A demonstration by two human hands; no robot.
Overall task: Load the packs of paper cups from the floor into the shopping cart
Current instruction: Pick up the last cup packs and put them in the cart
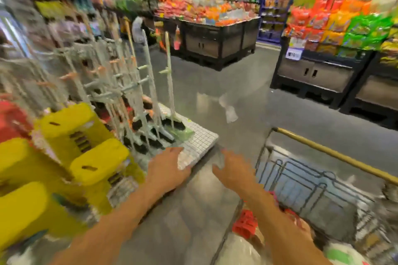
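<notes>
Left of the cart (323, 151), my left hand (170, 170) and right hand (233, 171) hover, fingers spread, empty. 1 blurred pack (229, 112) lies on the floor (215, 75) beyond the cart.

Grey floor (247, 75) with clear pack (229, 112), shopping cart (301, 176), broom rack (200, 137).

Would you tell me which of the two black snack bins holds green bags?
The bin on the right: green bags sit among its orange ones; the middle bin shows mostly red and orange.
</notes>
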